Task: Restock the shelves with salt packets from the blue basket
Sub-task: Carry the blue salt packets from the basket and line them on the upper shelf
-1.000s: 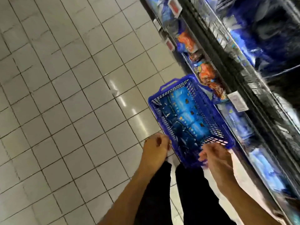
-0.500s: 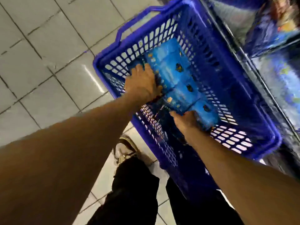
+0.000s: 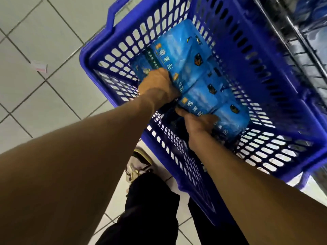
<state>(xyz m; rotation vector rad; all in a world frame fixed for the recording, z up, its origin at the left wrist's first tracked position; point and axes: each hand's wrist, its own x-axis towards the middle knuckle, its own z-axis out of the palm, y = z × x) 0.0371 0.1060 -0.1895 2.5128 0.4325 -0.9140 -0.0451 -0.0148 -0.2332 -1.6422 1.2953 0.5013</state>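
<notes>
A blue plastic basket (image 3: 276, 96) with perforated walls stands on the tiled floor and fills most of the view. Several blue salt packets (image 3: 185, 55) lie inside it in an overlapping row. Both my hands are down in the basket. My left hand (image 3: 158, 85) grips the near edge of an upper salt packet, fingers curled round it. My right hand (image 3: 198, 122) holds the edge of a lower salt packet (image 3: 230, 121), thumb on top. My fingertips are hidden under the packets.
Metal shelving (image 3: 304, 43) with blurred blue goods runs along the right edge, close to the basket. White floor tiles (image 3: 44, 103) lie to the left, with a small paper slip (image 3: 39, 66) on them. My dark trousers and one shoe (image 3: 138, 165) are below the basket.
The camera has come much closer to the basket. Both hands went from outside the near rim down into it and now grip packets.
</notes>
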